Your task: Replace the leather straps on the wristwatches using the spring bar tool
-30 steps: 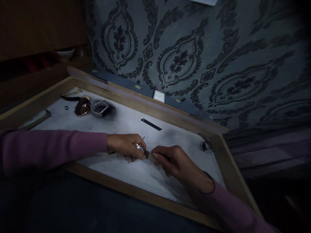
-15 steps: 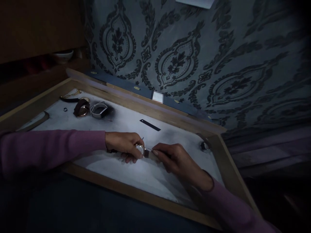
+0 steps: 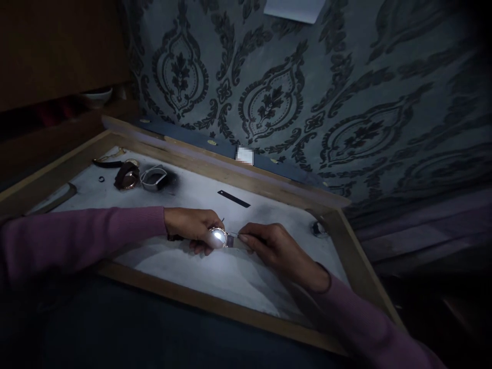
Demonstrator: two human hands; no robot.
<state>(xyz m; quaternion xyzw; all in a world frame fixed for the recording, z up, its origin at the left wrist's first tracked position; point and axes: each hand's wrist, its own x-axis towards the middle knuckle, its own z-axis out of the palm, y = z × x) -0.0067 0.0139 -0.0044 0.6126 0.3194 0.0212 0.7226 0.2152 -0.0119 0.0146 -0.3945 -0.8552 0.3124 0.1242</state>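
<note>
Near the middle of the white-lined tray, my left hand (image 3: 194, 228) is closed around a wristwatch (image 3: 218, 238), its round face turned up and bright with glare. A short dark piece of strap (image 3: 230, 241) shows at the watch's right side. My right hand (image 3: 271, 243) pinches a thin tool (image 3: 235, 234) whose fine metal tip points left at the watch, beside the strap end. Most of that tool is hidden in the fingers, and its kind is unclear. Behind the hands a flat dark strip (image 3: 234, 199) with a small hole lies on the white surface.
A wooden rim (image 3: 226, 318) frames the tray. At its far left lie a brown-strapped watch (image 3: 127, 177), a grey-banded watch (image 3: 154, 178), a small dark ring (image 3: 101, 179) and a curved strap (image 3: 57, 200). Another watch (image 3: 318, 228) rests at the right wall. Patterned wallpaper (image 3: 269, 97) rises behind.
The watch face has tilted slightly and now reflects a bright glare. Both hands keep their holds, with the tool tip still by the strap end. The camera view has shifted a little.
</note>
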